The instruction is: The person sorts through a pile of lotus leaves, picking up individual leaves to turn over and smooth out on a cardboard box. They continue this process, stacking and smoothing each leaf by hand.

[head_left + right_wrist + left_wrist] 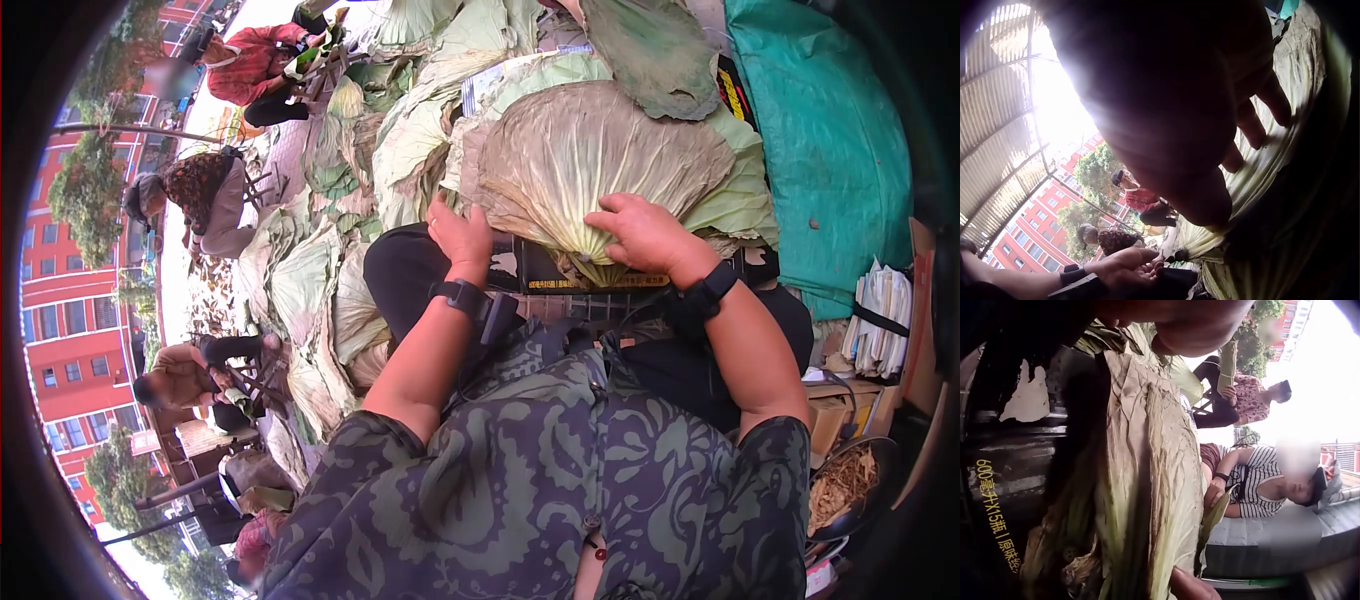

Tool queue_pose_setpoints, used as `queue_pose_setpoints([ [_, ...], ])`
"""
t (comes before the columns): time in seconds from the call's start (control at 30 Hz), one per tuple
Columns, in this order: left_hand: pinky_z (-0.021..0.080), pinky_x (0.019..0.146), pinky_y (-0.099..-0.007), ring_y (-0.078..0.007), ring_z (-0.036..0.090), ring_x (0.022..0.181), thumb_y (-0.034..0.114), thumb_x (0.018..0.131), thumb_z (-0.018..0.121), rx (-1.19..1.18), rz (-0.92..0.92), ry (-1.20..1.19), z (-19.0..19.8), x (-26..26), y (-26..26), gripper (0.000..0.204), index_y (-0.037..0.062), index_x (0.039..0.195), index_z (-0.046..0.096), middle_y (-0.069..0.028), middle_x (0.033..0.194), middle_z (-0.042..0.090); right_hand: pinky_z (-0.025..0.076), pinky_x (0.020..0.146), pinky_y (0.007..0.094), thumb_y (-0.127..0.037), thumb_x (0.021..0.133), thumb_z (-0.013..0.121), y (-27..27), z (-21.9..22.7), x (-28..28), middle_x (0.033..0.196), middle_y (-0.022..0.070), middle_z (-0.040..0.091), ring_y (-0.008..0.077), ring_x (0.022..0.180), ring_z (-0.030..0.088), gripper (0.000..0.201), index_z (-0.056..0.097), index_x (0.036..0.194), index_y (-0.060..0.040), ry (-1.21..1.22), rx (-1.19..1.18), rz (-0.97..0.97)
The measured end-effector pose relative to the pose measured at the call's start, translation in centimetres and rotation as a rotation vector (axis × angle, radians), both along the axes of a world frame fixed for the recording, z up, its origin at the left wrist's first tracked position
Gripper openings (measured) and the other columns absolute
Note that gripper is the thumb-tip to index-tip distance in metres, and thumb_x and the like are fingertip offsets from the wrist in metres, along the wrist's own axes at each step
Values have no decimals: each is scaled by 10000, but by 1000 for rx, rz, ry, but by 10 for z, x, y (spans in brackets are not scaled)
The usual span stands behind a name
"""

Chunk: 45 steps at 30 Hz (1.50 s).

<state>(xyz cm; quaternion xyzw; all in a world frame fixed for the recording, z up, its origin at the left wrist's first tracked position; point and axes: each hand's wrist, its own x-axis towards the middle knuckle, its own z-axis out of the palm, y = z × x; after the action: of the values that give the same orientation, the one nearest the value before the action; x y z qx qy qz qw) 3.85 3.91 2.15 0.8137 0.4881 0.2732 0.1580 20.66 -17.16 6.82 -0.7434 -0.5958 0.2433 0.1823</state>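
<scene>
A large, brownish, fan-shaped dried leaf [600,140], its pale ribs gathering near the lap, tops a pile of similar leaves. My right hand [645,232] rests on it near where the ribs meet. In the right wrist view, the fingers [1250,125] lie spread across the leaf's ribs. My left hand [462,235] hovers at the leaf's left edge, fingers loosely curled and holding nothing visible. The left wrist view shows the ribbed leaf side [1166,487], with a right-hand fingertip [1191,584] against it at the bottom.
A dark printed carton [600,278] lies under the leaves. More leaf heaps [310,270] spread leftward. Green tarpaulin [830,150] covers the right side, above bundled papers [880,315]. Several people sit at left, including one in red [255,65]. A bowl of dry scraps [845,485] stands lower right.
</scene>
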Motion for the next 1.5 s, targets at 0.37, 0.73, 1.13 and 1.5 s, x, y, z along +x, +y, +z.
queue_pose_setpoints([
  [0.37,347,971,-399,-405,409,1163,259,758,619,-354,-877,198,2,44,-44,467,31,1155,530,-288,1252,413,440,841,384,-170,682,626,-3,-10,-2,1027,104,530,296,1002,505,408,576,1087,-148,-62,109,-15],
  [0.73,243,1035,-419,-381,383,1182,308,897,415,-358,-1075,164,23,53,-79,450,-20,1205,435,-247,1216,452,431,862,377,-167,661,624,-3,-28,1,1039,108,533,290,1021,497,337,594,983,-72,-81,124,-7],
  [1.13,257,1026,-434,-382,455,1104,356,837,506,-258,-1110,193,11,46,-75,642,-42,1281,268,-234,1148,512,402,910,399,-229,709,599,-8,-23,2,1174,137,510,321,1080,481,412,561,1101,-108,-43,114,-8],
  [1.5,270,1029,-425,-408,433,1122,314,812,543,-295,-1149,180,3,48,-68,648,-3,1305,266,-205,1213,476,397,920,389,-238,697,609,3,-11,-4,1182,151,500,326,1088,472,434,559,1106,-103,-36,-35,-45],
])
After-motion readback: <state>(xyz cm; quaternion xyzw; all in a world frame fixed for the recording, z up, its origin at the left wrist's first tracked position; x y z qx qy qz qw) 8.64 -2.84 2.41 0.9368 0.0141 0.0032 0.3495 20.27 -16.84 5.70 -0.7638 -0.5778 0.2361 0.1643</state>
